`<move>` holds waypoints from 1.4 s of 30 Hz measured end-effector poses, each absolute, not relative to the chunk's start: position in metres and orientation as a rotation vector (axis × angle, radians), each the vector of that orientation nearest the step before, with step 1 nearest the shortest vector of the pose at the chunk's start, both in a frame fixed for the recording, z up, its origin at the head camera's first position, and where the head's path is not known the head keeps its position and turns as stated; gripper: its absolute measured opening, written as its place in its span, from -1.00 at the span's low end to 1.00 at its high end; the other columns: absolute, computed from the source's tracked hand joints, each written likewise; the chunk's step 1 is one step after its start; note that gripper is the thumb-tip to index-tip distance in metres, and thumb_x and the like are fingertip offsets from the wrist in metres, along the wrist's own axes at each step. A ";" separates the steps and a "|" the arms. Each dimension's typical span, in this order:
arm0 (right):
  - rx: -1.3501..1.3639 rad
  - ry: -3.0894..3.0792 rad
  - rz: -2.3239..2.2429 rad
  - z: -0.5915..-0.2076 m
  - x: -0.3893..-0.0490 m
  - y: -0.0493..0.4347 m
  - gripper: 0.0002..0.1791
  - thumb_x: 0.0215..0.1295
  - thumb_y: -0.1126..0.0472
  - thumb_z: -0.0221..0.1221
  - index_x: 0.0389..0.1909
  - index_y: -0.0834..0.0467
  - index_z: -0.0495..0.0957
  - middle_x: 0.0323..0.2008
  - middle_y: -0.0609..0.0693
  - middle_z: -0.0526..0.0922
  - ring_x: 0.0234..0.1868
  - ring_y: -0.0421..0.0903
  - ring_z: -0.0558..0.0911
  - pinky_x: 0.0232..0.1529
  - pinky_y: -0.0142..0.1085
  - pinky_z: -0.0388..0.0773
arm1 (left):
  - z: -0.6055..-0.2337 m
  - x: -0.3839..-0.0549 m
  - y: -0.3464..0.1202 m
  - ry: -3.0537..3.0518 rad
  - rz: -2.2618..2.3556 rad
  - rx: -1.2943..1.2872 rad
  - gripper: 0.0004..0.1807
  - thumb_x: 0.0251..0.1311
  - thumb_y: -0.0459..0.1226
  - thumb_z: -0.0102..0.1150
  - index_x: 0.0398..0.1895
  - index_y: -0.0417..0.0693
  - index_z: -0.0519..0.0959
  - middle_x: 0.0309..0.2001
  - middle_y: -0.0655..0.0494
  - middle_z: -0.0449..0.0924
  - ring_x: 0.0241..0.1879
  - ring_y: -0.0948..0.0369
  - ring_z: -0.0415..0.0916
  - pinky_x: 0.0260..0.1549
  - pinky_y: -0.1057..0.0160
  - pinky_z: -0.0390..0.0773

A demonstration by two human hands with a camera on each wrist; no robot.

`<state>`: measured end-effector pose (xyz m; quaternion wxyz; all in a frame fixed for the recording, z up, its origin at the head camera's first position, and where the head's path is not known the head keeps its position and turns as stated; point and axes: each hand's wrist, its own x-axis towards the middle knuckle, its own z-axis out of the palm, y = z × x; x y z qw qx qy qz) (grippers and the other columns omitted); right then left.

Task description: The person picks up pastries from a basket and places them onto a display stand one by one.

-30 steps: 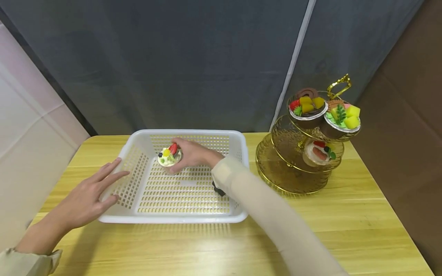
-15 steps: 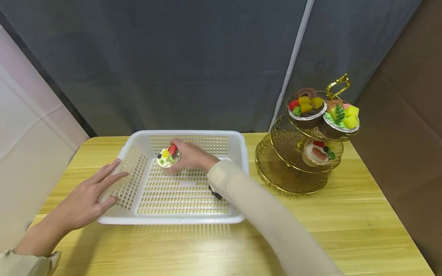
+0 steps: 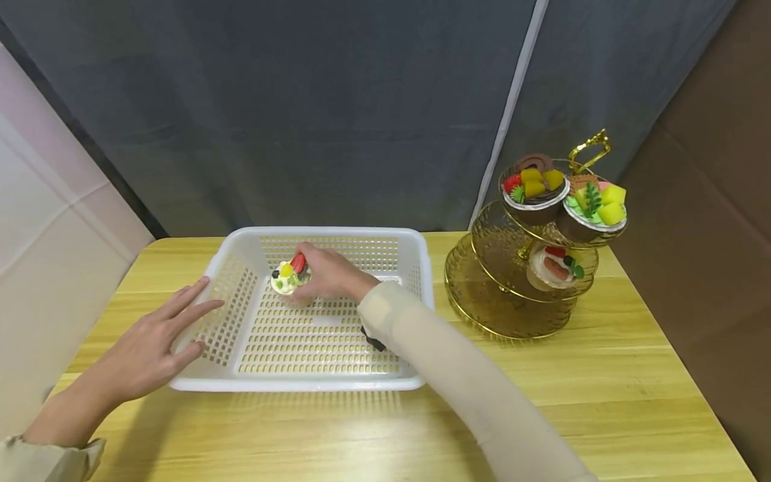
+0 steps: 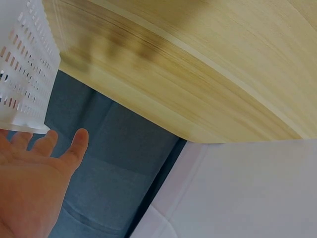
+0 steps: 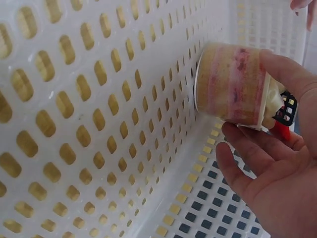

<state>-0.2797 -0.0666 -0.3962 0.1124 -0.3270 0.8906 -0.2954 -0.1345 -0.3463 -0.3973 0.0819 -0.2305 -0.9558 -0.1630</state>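
My right hand (image 3: 332,273) grips a small cake cup (image 3: 283,280) inside the white plastic basket (image 3: 301,385), near its far left corner. The cup stands upright, topped with cream, a strawberry and other fruit pieces. In the right wrist view, pink and tan layers show through the cup's clear side (image 5: 230,84); thumb and fingers lie on opposite sides of it, and its base is at the basket's perforated floor (image 5: 94,99). My left hand (image 3: 144,348) has its fingers spread at the basket's left rim, with the fingertips at the edge in the left wrist view.
A three-tier gold-rimmed stand (image 3: 512,318) is right of the basket. Two chocolate dessert cups, one with orange fruit (image 3: 536,194) and one with green cream (image 3: 593,211), sit on top. A pale dessert cup (image 3: 551,268) is on the middle tier. Dark curtain (image 3: 301,120) hangs behind the table.
My right hand and the cake cup have shifted slightly left within the basket. The left hand keeps its place at the rim, and the stand is unchanged.
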 end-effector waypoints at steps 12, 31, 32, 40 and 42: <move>-1.000 2.651 -0.839 -0.385 -0.279 -0.062 -0.37 -0.09 0.04 0.50 0.02 0.02 0.43 -0.29 -0.21 0.55 -0.27 -0.21 0.54 -0.22 -0.43 0.42 | -0.396 -0.135 -0.348 -2.838 -0.473 -0.714 -0.30 0.07 -0.33 0.26 0.37 0.03 0.41 0.58 0.02 -0.01 0.46 -0.19 0.11 -0.09 -0.40 0.33; -0.964 2.683 -0.977 -0.343 -0.262 -0.026 -0.31 -0.03 -0.02 0.48 0.15 -0.01 0.43 -0.17 -0.27 0.59 -0.20 -0.26 0.55 -0.15 -0.42 0.45 | -0.397 -0.136 -0.351 -2.799 -0.411 -0.758 -0.32 0.08 -0.33 0.25 0.36 0.00 0.41 0.57 -0.01 0.01 0.44 -0.27 0.11 -0.08 -0.43 0.30; -0.956 2.684 -0.986 -0.342 -0.261 -0.023 -0.31 -0.03 -0.02 0.48 0.14 -0.02 0.44 -0.17 -0.27 0.59 -0.20 -0.26 0.55 -0.15 -0.41 0.45 | -0.398 -0.136 -0.351 -2.799 -0.415 -0.758 -0.33 0.08 -0.33 0.25 0.36 0.00 0.41 0.57 -0.01 0.01 0.44 -0.27 0.11 -0.07 -0.43 0.29; -0.946 2.700 -1.042 -0.332 -0.252 0.003 -0.28 -0.05 -0.02 0.50 0.17 0.00 0.45 -0.09 -0.20 0.65 -0.13 -0.31 0.58 -0.09 -0.39 0.48 | -0.399 -0.135 -0.350 -2.810 -0.449 -0.745 -0.34 0.10 -0.33 0.24 0.36 -0.01 0.41 0.57 -0.02 0.01 0.43 -0.30 0.10 -0.05 -0.44 0.28; -0.946 2.717 -1.035 -0.329 -0.250 0.008 -0.27 -0.06 -0.04 0.51 0.17 0.00 0.46 -0.07 -0.19 0.65 -0.11 -0.31 0.58 -0.08 -0.38 0.49 | -0.399 -0.135 -0.350 -2.811 -0.449 -0.746 -0.34 0.10 -0.33 0.24 0.36 0.00 0.41 0.57 -0.02 0.01 0.44 -0.28 0.10 -0.06 -0.42 0.29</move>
